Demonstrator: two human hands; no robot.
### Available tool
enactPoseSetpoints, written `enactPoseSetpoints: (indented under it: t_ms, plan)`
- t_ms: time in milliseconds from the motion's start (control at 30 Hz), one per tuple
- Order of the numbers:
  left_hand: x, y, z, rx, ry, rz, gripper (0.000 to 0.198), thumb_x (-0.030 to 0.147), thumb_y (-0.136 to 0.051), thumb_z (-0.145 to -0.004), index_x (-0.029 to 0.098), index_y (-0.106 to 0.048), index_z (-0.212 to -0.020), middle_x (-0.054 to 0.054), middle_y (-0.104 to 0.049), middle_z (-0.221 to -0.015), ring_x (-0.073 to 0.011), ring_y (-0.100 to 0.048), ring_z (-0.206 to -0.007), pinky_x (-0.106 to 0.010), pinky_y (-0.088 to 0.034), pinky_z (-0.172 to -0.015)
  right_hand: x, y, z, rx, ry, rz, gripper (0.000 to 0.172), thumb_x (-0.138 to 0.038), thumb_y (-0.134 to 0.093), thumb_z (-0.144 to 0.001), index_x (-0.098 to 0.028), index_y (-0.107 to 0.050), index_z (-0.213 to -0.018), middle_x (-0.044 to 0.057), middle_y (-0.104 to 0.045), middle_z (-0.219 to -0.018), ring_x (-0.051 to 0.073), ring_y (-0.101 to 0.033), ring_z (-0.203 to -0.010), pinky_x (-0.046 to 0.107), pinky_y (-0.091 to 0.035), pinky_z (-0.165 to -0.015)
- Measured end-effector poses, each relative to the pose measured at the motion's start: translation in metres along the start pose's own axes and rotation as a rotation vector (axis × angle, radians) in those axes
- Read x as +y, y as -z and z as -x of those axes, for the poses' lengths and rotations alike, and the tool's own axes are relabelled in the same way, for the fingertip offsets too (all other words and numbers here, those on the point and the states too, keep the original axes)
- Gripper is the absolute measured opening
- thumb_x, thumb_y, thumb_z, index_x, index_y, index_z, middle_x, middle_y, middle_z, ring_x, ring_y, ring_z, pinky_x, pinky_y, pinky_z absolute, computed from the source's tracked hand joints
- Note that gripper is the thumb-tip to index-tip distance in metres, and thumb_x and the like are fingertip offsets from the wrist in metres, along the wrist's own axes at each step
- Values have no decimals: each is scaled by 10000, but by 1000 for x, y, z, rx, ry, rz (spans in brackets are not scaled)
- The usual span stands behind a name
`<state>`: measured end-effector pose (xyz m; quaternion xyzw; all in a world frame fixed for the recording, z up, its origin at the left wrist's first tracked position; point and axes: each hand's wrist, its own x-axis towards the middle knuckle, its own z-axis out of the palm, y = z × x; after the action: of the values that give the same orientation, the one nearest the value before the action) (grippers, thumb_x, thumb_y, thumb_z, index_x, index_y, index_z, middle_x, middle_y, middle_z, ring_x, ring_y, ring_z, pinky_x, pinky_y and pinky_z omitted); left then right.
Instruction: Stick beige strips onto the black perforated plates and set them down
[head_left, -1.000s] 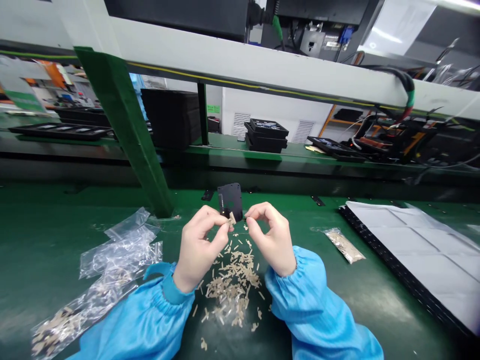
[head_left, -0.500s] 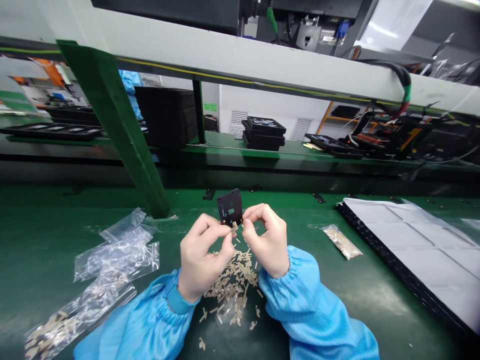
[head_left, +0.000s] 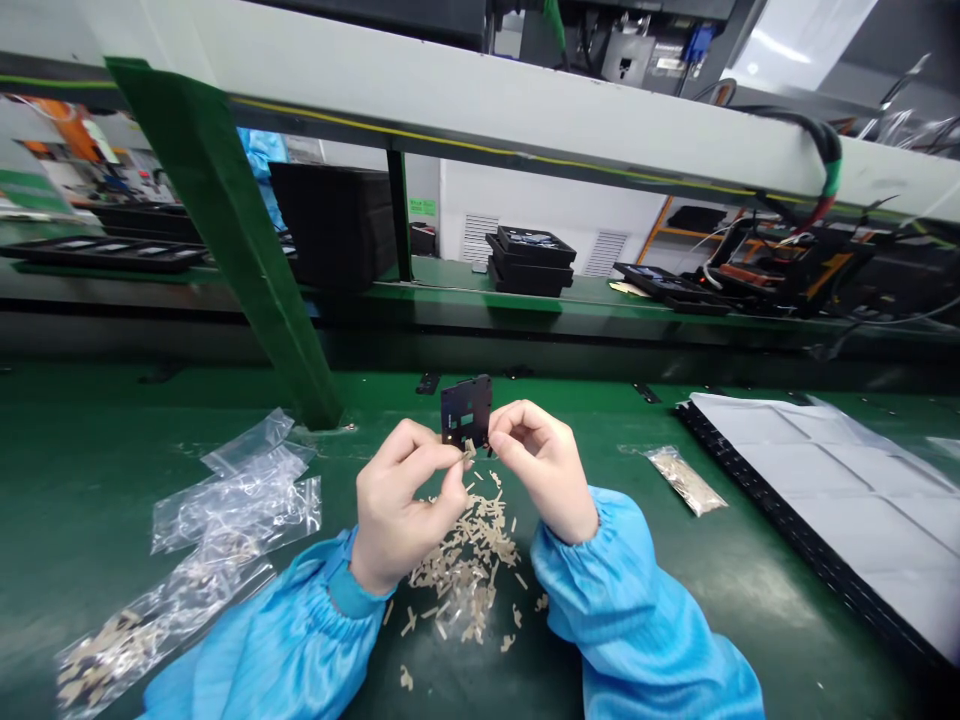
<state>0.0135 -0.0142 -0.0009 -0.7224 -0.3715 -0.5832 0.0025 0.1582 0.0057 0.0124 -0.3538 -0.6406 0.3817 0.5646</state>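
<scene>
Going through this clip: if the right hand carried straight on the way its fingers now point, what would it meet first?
The black perforated plate, up and to the left of the right hand. Its fingertips seem already at the plate's edge, though depth is hard to judge from this view.

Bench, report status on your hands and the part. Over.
Right hand gripping black plate. Left hand pinching beige strip at plate's lower edge. Loose strips piled below hands.

Head-worn camera faces forward and down, close above the left hand, right hand and green worktop.
</scene>
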Motion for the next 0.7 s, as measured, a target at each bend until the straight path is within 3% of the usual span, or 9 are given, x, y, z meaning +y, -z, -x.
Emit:
enactPoseSetpoints:
  t_ms: [300,700]
  plan:
    - [-1,1,0,-30,23,61,152,41,-535,-698,178,-597,-676,8,-489,-652,-102,-493,-583,-230,-423,-506,0,-1,1,-2,30,22,101,-177,-559,-725,-175,-502,-642,-15,-527,-654,103,-488,-607,233,-423,-572]
    - [-8,5,-1,-105,173,301,157,65,-516,-747,188,-574,-669,1,-504,-669,-127,-513,-633,-266,-425,-551,-4,2,2,-48,14,49,64,-166,-546,-711,-173,-504,-663,-7,-521,-656,109,-495,-602,246,-429,-568]
